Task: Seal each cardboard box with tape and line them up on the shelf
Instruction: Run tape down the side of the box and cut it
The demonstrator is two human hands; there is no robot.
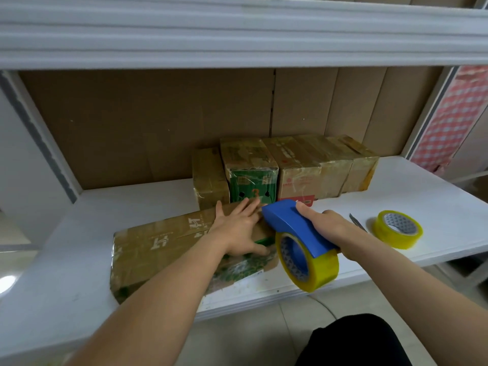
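Nearest, the right hand (326, 228) grips a blue dispenser (295, 228) whose yellow roll (307, 262) hangs off the shelf (396, 180) edge. If the left hand (239, 228), fingers spread flat on the box (163, 249), slackens, tape could skew. That box lies near-left: worn brown, green print, already glossy with tape.

back: brown cardboard panels (148, 122) | floor: pale tiles (237, 344) | right: red checkered sheet (454, 120)

Flat box (163, 249) far end under left hand (239, 228), dispenser (293, 225) nose contact w/ box unclear
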